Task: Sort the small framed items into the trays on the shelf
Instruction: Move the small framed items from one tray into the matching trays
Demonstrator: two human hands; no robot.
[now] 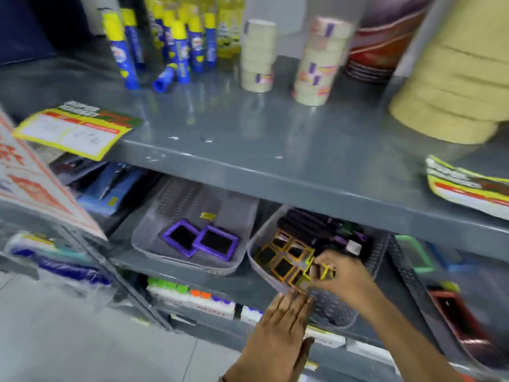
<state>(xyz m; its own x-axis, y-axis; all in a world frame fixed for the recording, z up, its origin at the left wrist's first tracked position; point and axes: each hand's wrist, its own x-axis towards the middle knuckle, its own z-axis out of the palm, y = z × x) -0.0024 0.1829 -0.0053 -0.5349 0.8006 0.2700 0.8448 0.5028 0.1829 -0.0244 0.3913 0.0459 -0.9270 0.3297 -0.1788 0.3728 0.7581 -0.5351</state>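
Right hand (340, 274) pinching a small yellow-framed black square (325, 271) over the near corner of the grey perforated plastic tray (338, 312) of orange-framed squares (283, 267); left hand (278, 337) flat, fingers extended, touching that tray's front rim.

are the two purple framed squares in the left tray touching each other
Touching. The head view shows the right purple frame overlapping the corner of the left purple frame in the left tray.

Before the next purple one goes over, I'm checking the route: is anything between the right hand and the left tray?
Nothing visible does. The right hand holds a yellow-framed item in the right tray; open shelf separates it from the left tray.
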